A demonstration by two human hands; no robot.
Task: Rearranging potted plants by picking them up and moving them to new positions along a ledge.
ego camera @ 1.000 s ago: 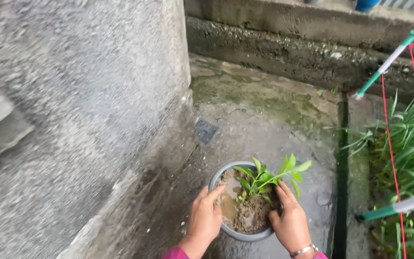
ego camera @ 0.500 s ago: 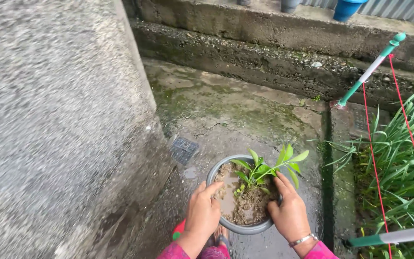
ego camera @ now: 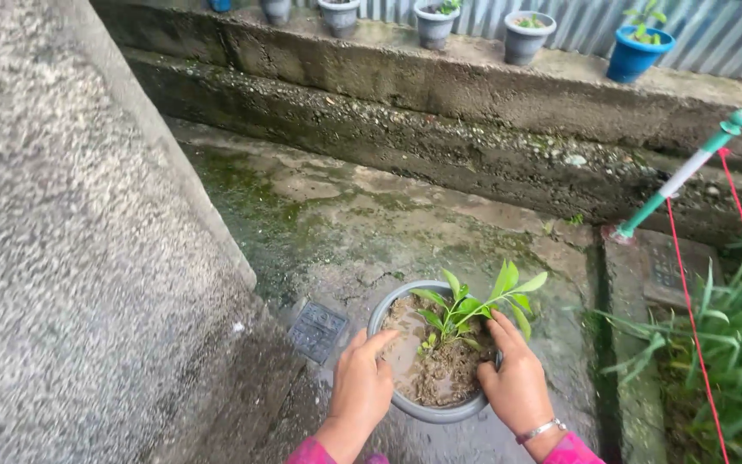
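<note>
A grey round pot (ego camera: 427, 412) full of wet brown soil is held above the damp concrete ground. A small green seedling (ego camera: 474, 308) with several leaves stands in the soil. My left hand (ego camera: 362, 388) grips the pot's left rim, thumb resting over the edge. My right hand (ego camera: 515, 385) grips the right rim, fingers reaching into the soil beside the seedling's stem. A silver bracelet (ego camera: 540, 429) circles my right wrist, and pink sleeves show at the bottom edge.
A rough concrete wall (ego camera: 70, 258) fills the left. A small drain grate (ego camera: 319, 329) lies by its foot. Across the back runs a concrete ledge (ego camera: 474, 77) carrying several grey pots (ego camera: 436, 23) and a blue pot (ego camera: 635, 50). Tall grass (ego camera: 732, 344), red strings and a green-and-white pole (ego camera: 684, 174) stand at the right.
The view has tilted up and swung left, so the back ledge and its pots have come into sight. Both hands keep their grip on the pot.
</note>
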